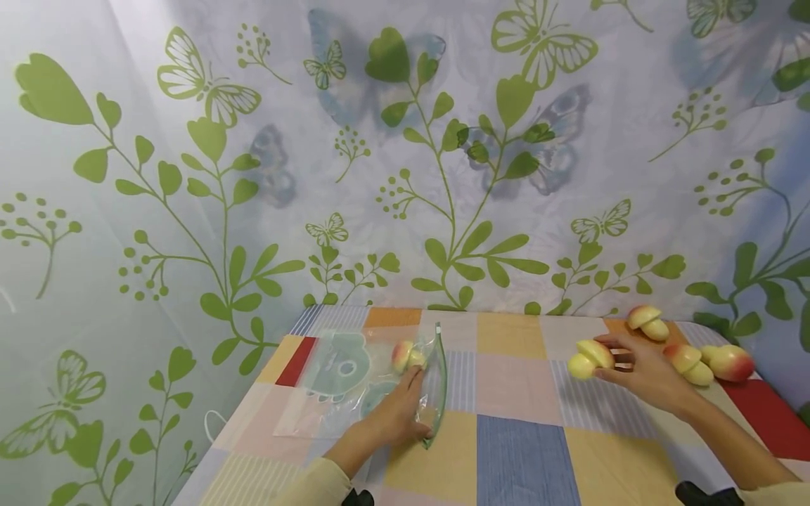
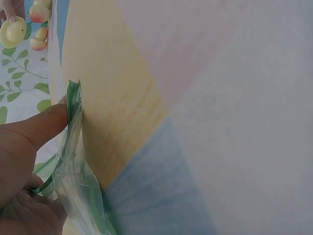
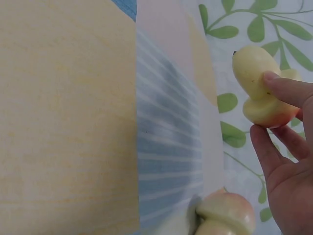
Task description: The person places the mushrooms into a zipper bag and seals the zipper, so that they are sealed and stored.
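A clear zip bag with a green zip edge and pale green print lies at the table's left. One yellow-and-red toy mushroom shows inside it near the mouth. My left hand grips the bag at its mouth; in the left wrist view its thumb presses the green strip and the lips stand apart. Over the right of the table, my right hand holds another toy mushroom between thumb and fingers. The right wrist view shows its pale stem and reddish cap.
Several more toy mushrooms lie at the table's right: one at the back, another beside the right wrist, and a redder one near the edge. A patchwork cloth covers the table. Behind hangs a leaf-and-butterfly curtain.
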Motion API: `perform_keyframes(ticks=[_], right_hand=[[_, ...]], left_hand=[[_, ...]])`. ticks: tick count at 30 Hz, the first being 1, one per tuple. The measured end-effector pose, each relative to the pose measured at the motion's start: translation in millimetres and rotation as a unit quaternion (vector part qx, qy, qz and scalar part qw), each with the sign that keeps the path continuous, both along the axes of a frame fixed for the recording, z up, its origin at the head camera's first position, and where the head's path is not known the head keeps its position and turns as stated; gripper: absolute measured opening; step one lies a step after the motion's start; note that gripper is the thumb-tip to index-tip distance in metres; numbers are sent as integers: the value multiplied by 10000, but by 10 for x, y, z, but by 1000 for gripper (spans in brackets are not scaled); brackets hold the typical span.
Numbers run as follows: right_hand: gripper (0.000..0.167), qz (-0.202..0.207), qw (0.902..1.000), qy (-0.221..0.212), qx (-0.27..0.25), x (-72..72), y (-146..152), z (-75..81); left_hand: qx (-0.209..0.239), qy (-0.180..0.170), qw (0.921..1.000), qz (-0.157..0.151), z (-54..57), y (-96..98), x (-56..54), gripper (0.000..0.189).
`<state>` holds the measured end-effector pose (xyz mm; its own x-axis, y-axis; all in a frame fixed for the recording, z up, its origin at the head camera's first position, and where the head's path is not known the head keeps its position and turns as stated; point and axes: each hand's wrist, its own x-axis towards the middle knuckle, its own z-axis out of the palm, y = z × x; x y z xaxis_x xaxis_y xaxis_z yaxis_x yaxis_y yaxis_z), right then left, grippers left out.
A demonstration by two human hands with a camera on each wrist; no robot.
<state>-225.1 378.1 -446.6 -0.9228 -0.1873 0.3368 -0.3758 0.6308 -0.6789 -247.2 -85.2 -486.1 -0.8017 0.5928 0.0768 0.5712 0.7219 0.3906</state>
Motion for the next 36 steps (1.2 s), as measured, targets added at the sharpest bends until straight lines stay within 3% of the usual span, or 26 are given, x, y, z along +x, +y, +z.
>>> perform_keyframes(ticks=[14, 19, 27, 36], right_hand=[[58, 80, 9997, -227, 36, -115, -247, -119], [57, 168, 9997, -142, -77, -152, -377, -172], [59, 376, 9979, -375, -366, -195, -564, -185], [57, 534, 9973, -139, -484, -282, -766, -281]], left_hand=[[54, -8, 10000, -26, 6, 6, -17, 113], [48, 0, 10000, -29, -3, 5, -18, 113], [16, 53, 10000, -29, -27, 6, -23, 112], [-12, 18, 10000, -2, -18, -2, -16, 113]])
